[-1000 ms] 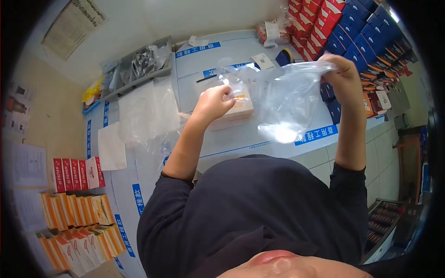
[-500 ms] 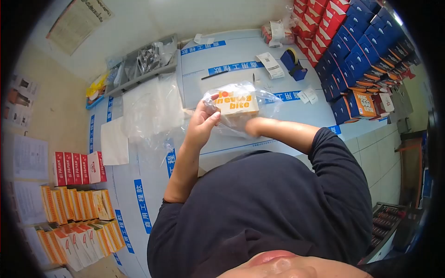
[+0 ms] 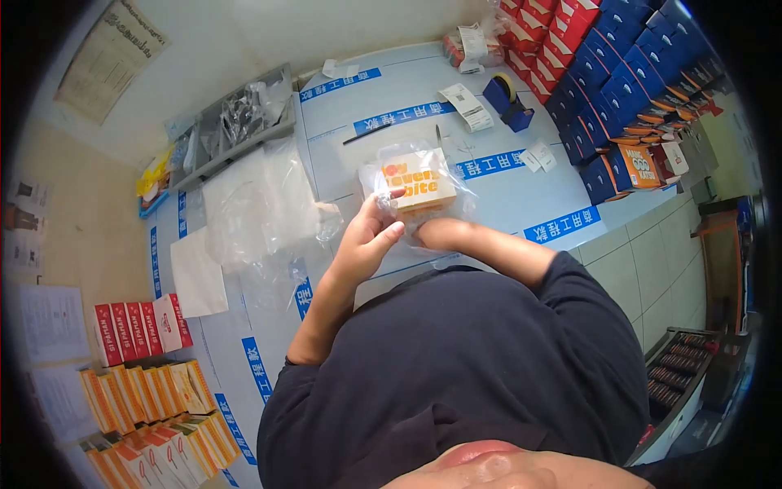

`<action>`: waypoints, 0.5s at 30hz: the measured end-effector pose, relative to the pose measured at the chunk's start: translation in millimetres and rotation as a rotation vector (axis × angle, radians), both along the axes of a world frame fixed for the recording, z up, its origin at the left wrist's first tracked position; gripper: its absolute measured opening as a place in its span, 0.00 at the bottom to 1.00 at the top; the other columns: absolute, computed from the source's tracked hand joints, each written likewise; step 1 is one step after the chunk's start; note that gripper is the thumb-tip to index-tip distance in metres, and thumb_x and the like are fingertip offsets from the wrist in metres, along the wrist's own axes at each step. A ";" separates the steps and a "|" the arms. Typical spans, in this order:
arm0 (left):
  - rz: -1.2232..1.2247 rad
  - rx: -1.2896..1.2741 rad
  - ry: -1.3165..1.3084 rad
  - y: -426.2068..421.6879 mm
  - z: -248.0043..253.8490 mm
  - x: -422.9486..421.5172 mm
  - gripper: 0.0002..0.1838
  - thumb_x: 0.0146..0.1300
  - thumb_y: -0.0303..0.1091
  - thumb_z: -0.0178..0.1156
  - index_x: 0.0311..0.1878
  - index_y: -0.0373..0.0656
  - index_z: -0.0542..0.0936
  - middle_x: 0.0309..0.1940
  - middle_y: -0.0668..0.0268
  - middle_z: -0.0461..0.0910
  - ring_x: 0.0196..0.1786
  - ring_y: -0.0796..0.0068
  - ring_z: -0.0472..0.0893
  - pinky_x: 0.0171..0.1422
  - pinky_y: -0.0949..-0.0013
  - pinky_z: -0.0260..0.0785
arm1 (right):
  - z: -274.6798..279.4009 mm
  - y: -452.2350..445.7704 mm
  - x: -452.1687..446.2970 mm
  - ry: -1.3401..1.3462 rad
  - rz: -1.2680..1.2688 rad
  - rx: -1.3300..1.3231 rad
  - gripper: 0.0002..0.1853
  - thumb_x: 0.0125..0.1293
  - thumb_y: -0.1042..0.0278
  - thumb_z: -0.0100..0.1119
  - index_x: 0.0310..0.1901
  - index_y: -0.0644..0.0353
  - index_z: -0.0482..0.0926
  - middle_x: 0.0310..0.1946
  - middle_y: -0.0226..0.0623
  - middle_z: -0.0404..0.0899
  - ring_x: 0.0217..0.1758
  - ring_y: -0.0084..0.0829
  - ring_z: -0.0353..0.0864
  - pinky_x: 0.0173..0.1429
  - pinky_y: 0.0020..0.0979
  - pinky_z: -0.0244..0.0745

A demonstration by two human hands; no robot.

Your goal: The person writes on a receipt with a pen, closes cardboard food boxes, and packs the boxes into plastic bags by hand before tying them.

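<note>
Your left forearm (image 3: 330,301) angles up and inward from the elbow, bringing the left hand (image 3: 363,244) to the near left corner of the orange-lettered box (image 3: 422,181). Its index finger reaches onto the box while the thumb spreads apart; you cannot tell whether it grips the plastic. Your right forearm (image 3: 501,251) crosses in low from the right, and the right hand (image 3: 436,234) sits by the box's near side, fingers hidden, its grip unclear. Clear plastic (image 3: 464,202) surrounds the box above the surface (image 3: 562,191).
</note>
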State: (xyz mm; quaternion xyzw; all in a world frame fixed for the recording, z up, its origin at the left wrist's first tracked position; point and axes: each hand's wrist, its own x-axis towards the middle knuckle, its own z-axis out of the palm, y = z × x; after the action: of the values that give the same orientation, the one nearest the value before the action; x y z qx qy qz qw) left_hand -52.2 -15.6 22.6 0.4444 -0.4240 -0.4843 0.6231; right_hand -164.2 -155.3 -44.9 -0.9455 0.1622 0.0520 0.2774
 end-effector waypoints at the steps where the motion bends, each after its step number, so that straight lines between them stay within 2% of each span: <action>1: -0.004 0.039 0.010 1.4 1.5 5.8 0.25 0.61 0.26 0.51 0.62 0.38 0.61 0.38 0.68 0.71 0.38 0.82 0.69 0.44 0.78 0.61 | 11.6 -7.4 -2.1 0.219 0.177 -0.028 0.18 0.59 0.69 0.50 0.52 0.51 0.77 0.51 0.40 0.76 0.58 0.36 0.72 0.66 0.36 0.58; 2: -0.008 0.048 0.012 1.4 2.4 12.5 0.25 0.61 0.26 0.51 0.62 0.38 0.61 0.38 0.68 0.71 0.38 0.82 0.69 0.44 0.78 0.61 | 27.9 -13.9 -4.3 0.437 0.353 -0.051 0.18 0.59 0.68 0.49 0.52 0.50 0.77 0.49 0.40 0.77 0.56 0.37 0.73 0.65 0.38 0.60; 4: 0.045 0.010 0.033 -3.2 5.3 27.1 0.25 0.60 0.25 0.51 0.62 0.38 0.61 0.37 0.66 0.71 0.39 0.81 0.70 0.45 0.76 0.62 | 57.8 -40.1 -7.8 0.412 0.178 -0.318 0.11 0.58 0.62 0.55 0.39 0.56 0.80 0.37 0.41 0.80 0.44 0.39 0.79 0.51 0.38 0.71; 6: 0.071 -0.011 -0.023 -6.1 17.2 41.6 0.26 0.60 0.28 0.52 0.62 0.35 0.61 0.36 0.64 0.71 0.39 0.79 0.70 0.47 0.73 0.63 | 103.8 -70.2 -22.5 0.598 0.094 -0.823 0.10 0.58 0.59 0.56 0.35 0.56 0.81 0.33 0.42 0.80 0.39 0.40 0.80 0.44 0.39 0.74; 8: 0.049 -0.160 0.119 -7.5 33.1 51.3 0.30 0.59 0.34 0.54 0.62 0.31 0.60 0.35 0.62 0.72 0.42 0.75 0.71 0.52 0.71 0.62 | 157.4 -87.2 -41.3 0.517 -0.045 -0.644 0.11 0.58 0.58 0.57 0.31 0.56 0.80 0.25 0.44 0.79 0.32 0.41 0.80 0.37 0.39 0.74; 10: 0.053 -0.140 0.041 -7.1 50.8 43.0 0.32 0.58 0.37 0.54 0.62 0.30 0.59 0.36 0.61 0.73 0.44 0.73 0.72 0.55 0.70 0.61 | 201.8 -83.4 -56.9 0.254 0.176 -0.330 0.10 0.57 0.58 0.59 0.28 0.56 0.79 0.18 0.42 0.76 0.29 0.42 0.79 0.35 0.40 0.72; 12: 0.073 -0.107 -0.033 -4.7 55.7 35.2 0.34 0.57 0.40 0.55 0.62 0.28 0.59 0.38 0.59 0.74 0.46 0.71 0.73 0.58 0.68 0.59 | 224.8 -72.4 -72.8 0.087 0.334 -0.310 0.10 0.54 0.59 0.61 0.28 0.56 0.77 0.15 0.38 0.74 0.25 0.42 0.78 0.33 0.40 0.71; 14: -0.004 -0.101 0.049 -2.6 56.2 33.5 0.38 0.55 0.44 0.57 0.63 0.29 0.58 0.42 0.55 0.75 0.51 0.68 0.73 0.61 0.66 0.57 | 223.9 -79.4 -82.2 0.060 0.471 -0.235 0.10 0.52 0.61 0.63 0.33 0.55 0.77 0.14 0.36 0.73 0.25 0.41 0.77 0.31 0.38 0.71; 15: -0.055 -0.084 0.048 -1.1 56.0 32.9 0.39 0.55 0.47 0.57 0.63 0.28 0.59 0.45 0.51 0.76 0.54 0.64 0.73 0.62 0.65 0.56 | 230.1 -84.7 -80.8 0.160 0.546 -0.097 0.13 0.53 0.59 0.64 0.39 0.53 0.77 0.15 0.35 0.75 0.26 0.39 0.79 0.31 0.37 0.72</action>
State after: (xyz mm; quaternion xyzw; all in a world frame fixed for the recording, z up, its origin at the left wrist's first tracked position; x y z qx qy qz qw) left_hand -19.3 -16.7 78.6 0.3941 -0.4409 -0.4937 0.6376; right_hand -245.0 -240.0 185.3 -0.9593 -0.0748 0.1913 0.1940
